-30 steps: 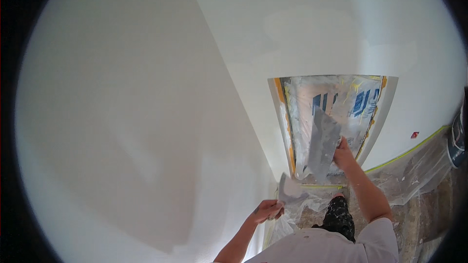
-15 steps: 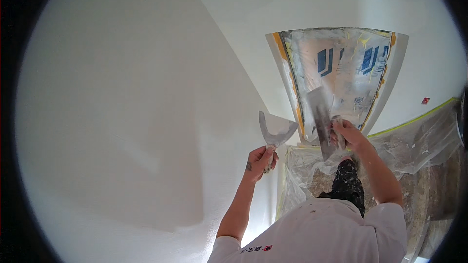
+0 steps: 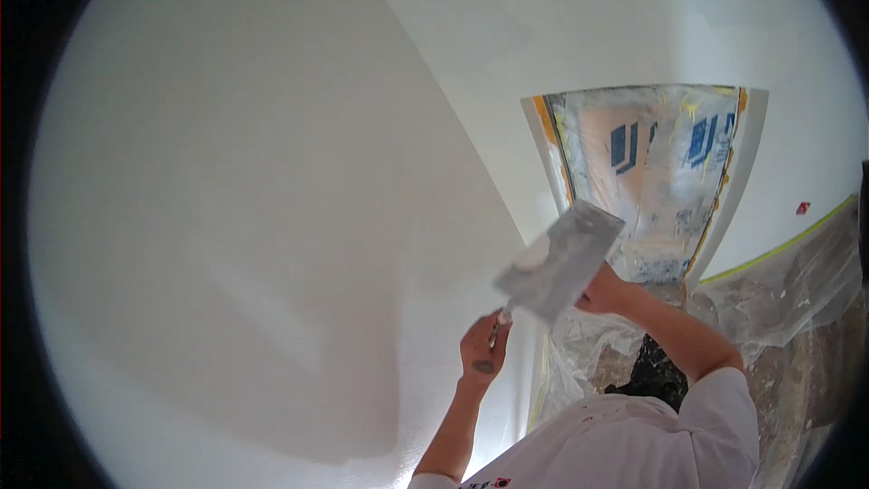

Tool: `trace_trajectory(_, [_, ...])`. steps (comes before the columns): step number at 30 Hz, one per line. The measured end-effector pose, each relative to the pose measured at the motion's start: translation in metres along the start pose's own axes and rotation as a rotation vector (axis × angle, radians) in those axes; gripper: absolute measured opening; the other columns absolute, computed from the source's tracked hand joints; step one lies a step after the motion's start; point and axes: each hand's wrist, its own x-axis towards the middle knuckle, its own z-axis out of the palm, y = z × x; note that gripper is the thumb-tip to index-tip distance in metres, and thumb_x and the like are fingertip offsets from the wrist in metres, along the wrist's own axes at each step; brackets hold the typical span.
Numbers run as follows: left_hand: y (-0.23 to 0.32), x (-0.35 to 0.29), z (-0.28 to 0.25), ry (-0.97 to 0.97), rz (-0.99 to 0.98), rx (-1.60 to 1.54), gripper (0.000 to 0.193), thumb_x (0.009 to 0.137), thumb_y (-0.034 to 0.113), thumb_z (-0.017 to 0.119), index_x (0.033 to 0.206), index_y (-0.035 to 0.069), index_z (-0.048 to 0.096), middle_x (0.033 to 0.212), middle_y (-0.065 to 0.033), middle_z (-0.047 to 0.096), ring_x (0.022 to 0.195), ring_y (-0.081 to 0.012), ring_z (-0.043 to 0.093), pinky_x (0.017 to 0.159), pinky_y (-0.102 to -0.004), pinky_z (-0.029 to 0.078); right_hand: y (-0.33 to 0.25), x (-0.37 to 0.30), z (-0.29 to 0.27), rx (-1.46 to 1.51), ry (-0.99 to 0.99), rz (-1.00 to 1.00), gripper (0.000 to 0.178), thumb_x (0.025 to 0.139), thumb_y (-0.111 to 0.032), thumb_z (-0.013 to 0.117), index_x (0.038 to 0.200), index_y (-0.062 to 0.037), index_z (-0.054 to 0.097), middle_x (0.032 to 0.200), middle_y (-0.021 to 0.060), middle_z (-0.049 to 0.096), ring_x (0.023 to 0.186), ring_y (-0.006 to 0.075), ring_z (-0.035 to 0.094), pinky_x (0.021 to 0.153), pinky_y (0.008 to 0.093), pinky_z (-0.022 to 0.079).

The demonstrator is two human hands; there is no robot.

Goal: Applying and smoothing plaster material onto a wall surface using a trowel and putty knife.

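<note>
Though trowel [image 3: 559, 260] hides right hand [image 3: 599, 290] grip, left hand [image 3: 482, 350] clenches small tool [image 3: 497, 326].

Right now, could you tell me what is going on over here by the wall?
A person in a white shirt stands close to a smooth white wall. The right hand holds up a wide flat trowel with a dab of white compound on its blade. The left hand grips a smaller tool just beneath the blade's lower corner. Behind them, a window is masked with plastic film and yellow tape, and plastic sheeting covers the lower surfaces.
</note>
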Motion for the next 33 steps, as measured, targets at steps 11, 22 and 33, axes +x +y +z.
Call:
trace_trajectory(11, [-0.023, -0.156, 0.049, -0.054, -0.639, -0.472, 0.021, 0.091, 0.018, 0.061, 0.096, -0.002, 0.067, 0.069, -0.0036, 0.064, 0.061, -0.007, 0.058, 0.057, -0.0225, 0.047, 0.103, 0.289, 0.04, 0.722, 0.697, 0.557, 0.038, 0.089, -0.041, 0.063, 0.084, -0.0034, 0.058, 0.067, -0.0032, 0.045, 0.062, 0.0072, 0.039, 0.054, 0.0269, 0.033])
trace_trajectory(22, [-0.043, -0.147, 0.064, -0.092, -0.677, -0.518, 0.021, 0.091, 0.019, 0.061, 0.095, -0.001, 0.066, 0.071, -0.0036, 0.065, 0.06, -0.0067, 0.057, 0.055, -0.0228, 0.046, 0.159, 0.3, 0.01, 0.903, 0.776, 0.54, 0.036, 0.086, -0.038, 0.067, 0.096, -0.0034, 0.064, 0.076, -0.0009, 0.058, 0.069, 0.0081, 0.05, 0.064, 0.0247, 0.042])
trace_trajectory(33, [-0.043, -0.146, 0.075, -0.206, -0.715, -0.684, 0.023, 0.092, 0.018, 0.06, 0.101, -0.002, 0.065, 0.078, -0.004, 0.067, 0.062, -0.0071, 0.057, 0.058, -0.0222, 0.048, 0.154, 0.143, -0.137, 1.023, 0.834, 0.581, 0.032, 0.089, -0.035, 0.065, 0.102, -0.006, 0.064, 0.085, 0.0025, 0.062, 0.073, 0.0107, 0.057, 0.07, 0.0251, 0.048])
